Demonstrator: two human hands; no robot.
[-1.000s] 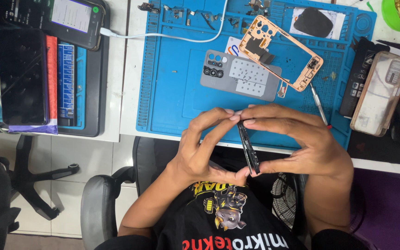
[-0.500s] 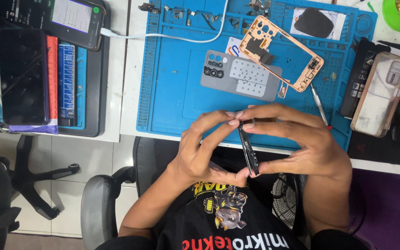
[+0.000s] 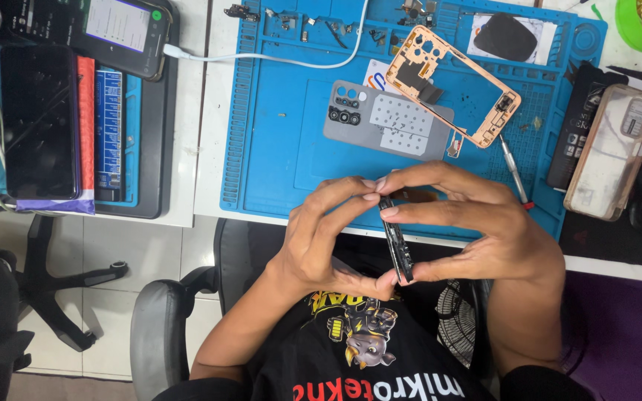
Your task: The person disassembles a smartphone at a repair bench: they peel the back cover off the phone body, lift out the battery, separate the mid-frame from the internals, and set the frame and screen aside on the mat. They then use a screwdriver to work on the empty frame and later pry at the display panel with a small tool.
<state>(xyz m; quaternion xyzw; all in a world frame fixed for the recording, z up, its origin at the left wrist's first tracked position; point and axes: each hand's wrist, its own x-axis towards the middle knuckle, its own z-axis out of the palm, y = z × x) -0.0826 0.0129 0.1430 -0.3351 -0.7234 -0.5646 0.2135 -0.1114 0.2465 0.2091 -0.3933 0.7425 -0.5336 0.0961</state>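
Note:
Both hands meet in front of my chest, below the blue work mat (image 3: 284, 148). Between them stands a thin dark phone body (image 3: 396, 241), seen edge-on and nearly upright. My left hand (image 3: 321, 238) grips it from the left, thumb at its lower end and fingertips at its upper end. My right hand (image 3: 477, 223) clasps it from the right, index finger and thumb pressing its edge. On the mat lie a grey phone back cover (image 3: 384, 119) with camera holes and an orange-pink phone frame (image 3: 451, 82).
A screwdriver (image 3: 516, 174) lies on the mat's right side, small parts along its top edge. A phone (image 3: 117, 30) with a lit screen and white cable sits top left, above a dark phone (image 3: 39, 122) and tool tray. A cased phone (image 3: 614, 152) lies right. Office chairs stand below.
The hands and the phone body have barely shifted; the fingertips have closed slightly nearer over its top end.

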